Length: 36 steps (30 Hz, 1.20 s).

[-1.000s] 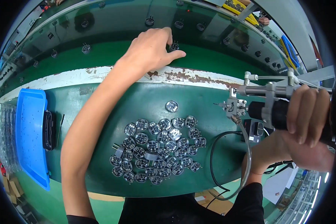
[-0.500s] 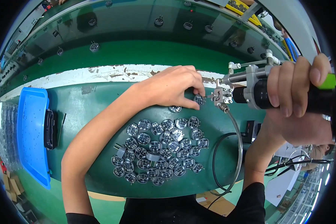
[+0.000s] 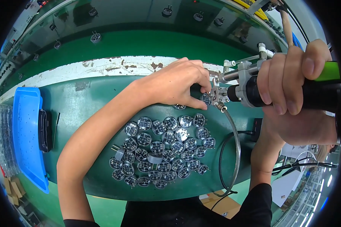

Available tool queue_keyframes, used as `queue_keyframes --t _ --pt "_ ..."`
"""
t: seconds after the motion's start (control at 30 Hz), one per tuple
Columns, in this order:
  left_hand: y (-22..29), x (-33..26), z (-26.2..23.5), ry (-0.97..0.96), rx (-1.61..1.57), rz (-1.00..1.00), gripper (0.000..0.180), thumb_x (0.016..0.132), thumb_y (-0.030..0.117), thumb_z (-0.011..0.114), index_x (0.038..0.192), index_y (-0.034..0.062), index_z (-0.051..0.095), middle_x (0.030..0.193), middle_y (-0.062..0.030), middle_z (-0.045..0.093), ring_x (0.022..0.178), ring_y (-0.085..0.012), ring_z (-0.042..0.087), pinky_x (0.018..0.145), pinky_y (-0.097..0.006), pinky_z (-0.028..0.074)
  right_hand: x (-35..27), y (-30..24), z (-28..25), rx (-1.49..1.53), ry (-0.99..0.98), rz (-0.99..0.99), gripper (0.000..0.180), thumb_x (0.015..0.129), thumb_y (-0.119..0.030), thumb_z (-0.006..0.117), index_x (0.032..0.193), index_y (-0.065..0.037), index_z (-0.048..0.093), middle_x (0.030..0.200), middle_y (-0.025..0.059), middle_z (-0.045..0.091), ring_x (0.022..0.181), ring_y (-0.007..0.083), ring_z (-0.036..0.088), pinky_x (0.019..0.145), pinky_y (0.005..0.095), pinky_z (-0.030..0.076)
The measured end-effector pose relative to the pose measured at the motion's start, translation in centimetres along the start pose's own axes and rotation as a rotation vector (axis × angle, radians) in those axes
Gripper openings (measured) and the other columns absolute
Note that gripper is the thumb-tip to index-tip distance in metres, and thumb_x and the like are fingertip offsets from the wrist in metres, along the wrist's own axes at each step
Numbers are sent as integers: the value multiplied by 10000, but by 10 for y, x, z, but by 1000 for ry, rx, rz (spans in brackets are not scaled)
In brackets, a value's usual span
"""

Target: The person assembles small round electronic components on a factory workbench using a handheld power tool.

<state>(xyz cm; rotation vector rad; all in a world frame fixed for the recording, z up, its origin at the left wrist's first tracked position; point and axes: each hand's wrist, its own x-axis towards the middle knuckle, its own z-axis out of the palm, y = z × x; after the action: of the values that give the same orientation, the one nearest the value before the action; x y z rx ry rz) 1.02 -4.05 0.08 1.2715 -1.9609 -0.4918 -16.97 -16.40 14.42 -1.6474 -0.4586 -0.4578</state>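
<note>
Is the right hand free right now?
No: the right hand is closed around the black-bodied tool, while the left hand holds a round part at the tool's metal head.

bright, even light; fisheye bends straight edges, corners fall black

Shiny metal tool head point(image 3: 219, 95), smooth blue plastic tray point(image 3: 26, 132), rough, paint-chipped white ledge point(image 3: 119, 65).

The green bench point(image 3: 98, 92) carries clustered round parts point(image 3: 157, 147), with a black rod point(image 3: 56, 130) at left and a cable point(image 3: 244, 132) at right.
</note>
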Motion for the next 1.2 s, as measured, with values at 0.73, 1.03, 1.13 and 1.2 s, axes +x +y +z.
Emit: queue_keyframes --t 0.73,1.03,1.13,1.2 --pt "-7 4 0 7 -69 42 337 712 261 911 830 43 683 790 -37 608 888 -242 597 800 -385 482 10 -65 -20 2 -441 78 324 1007 -232 600 739 -63 672 646 67 629 589 191 663 594 319 564" --pt "-6 3 -3 -15 -101 -16 353 716 270 914 805 38 663 760 -29 572 866 -228 567 785 -375 472 -14 -33 -1 -34 21 74 287 1024 -331 592 1079 -66 498 636 -33 515 535 101 519 572 277 464" --pt "-6 4 -2 -16 -78 -14 356 718 271 914 802 36 659 759 -26 573 872 -227 567 785 -373 473 -17 -25 15 -30 162 36 373 996 -406 625 1089 -68 498 648 -28 517 551 103 527 587 280 468" --pt "-5 3 -3 -13 -74 -12 357 720 271 913 805 36 657 761 -26 576 873 -226 568 784 -372 474 -18 -21 16 -27 173 26 414 968 -432 653 1091 -67 498 653 -30 520 555 101 529 588 278 468"
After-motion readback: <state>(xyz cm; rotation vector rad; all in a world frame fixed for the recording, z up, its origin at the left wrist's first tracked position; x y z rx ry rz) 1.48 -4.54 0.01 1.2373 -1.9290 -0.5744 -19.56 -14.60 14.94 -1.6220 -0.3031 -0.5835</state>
